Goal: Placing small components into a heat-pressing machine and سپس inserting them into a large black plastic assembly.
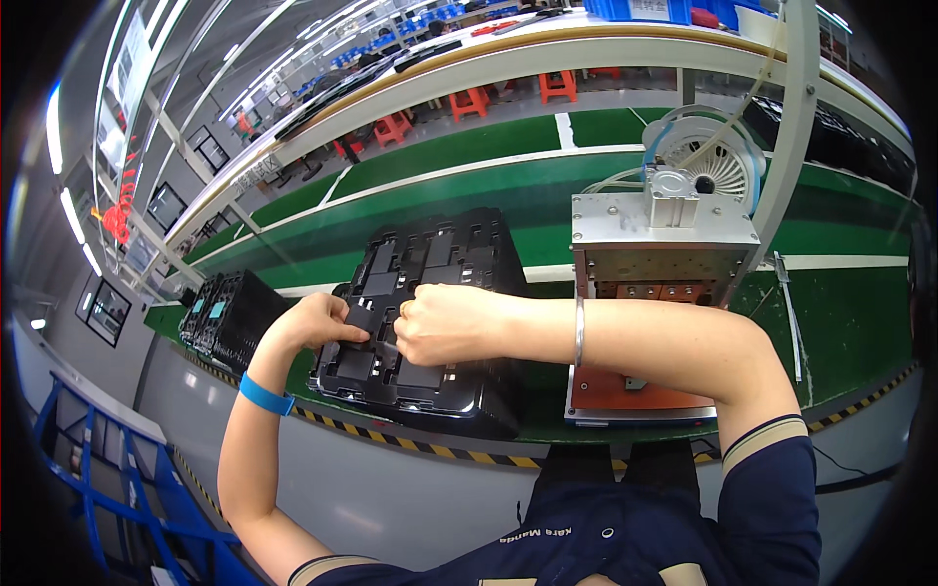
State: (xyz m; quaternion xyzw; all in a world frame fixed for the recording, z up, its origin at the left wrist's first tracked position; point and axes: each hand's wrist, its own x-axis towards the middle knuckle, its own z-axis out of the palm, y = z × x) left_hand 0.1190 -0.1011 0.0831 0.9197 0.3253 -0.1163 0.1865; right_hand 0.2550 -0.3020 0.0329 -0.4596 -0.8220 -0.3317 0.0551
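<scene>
A stack of black molded plastic trays [469,398] stands in front of me, its top tray holding flat black rectangular parts in shaped pockets. At the left side of the top tray, my left hand [318,322] has its thumb and fingers closed at a flat black rectangular part [365,317]. Over the tray's middle, close beside it, my right hand [449,324] is curled with its fingertips turned down and hidden. Whatever those fingertips hold, if anything, does not show. Other black parts [381,283] lie in the tray's far pockets.
A metal press fixture [664,230] with a reddish base stands right of the trays. Behind it is a white round fan [708,161]. Another black tray stack [230,313] sits at the left on the green bench [547,234]. A white upright post [789,146] rises at right.
</scene>
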